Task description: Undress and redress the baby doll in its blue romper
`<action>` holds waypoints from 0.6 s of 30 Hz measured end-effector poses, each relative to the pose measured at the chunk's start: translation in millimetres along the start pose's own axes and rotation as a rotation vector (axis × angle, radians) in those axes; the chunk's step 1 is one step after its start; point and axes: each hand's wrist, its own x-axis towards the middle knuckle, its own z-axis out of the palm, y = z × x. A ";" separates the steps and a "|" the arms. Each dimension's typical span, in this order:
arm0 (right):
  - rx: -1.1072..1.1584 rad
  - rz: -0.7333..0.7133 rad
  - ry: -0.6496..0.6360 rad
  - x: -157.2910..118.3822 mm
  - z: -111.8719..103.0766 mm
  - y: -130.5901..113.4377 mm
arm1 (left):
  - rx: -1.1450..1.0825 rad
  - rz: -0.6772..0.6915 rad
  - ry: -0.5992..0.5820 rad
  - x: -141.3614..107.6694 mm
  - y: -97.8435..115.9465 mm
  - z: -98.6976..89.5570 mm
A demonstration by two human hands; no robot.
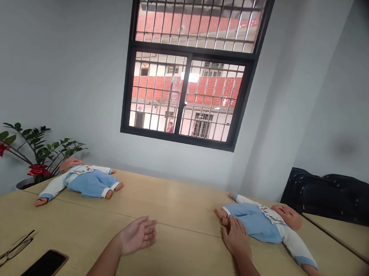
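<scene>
On the right of the wooden table [171,249] a baby doll [251,219] in blue trousers and a white top lies on its back, head to the right. My right hand [236,238] rests palm down at its feet and lower leg, fingers stretched out; whether it grips a foot I cannot make out, but the fingers look flat. My left hand [138,235] lies palm up near the table's middle, fingers loosely apart and nothing in it. A second doll [89,182], dressed alike, lies at the far left, beyond my left hand's reach of contact.
A black phone [46,265] and a pair of glasses [10,252] lie at the near left. Behind the left doll stands a potted plant [42,154] with red bows. Black chairs [327,196] are stacked at the right, and a barred window [187,96] is set in the wall ahead.
</scene>
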 end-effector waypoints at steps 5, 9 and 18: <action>0.013 0.047 -0.020 -0.7 -6.4 -0.1 | 0.006 0.003 0.000 -0.3 -0.9 3.0; 0.054 0.031 0.007 -2.4 -2.5 5.2 | 0.000 0.007 0.006 1.3 -2.5 3.4; 0.136 -0.083 0.056 -2.0 -0.8 12.9 | -0.006 0.033 0.006 2.2 -6.2 5.5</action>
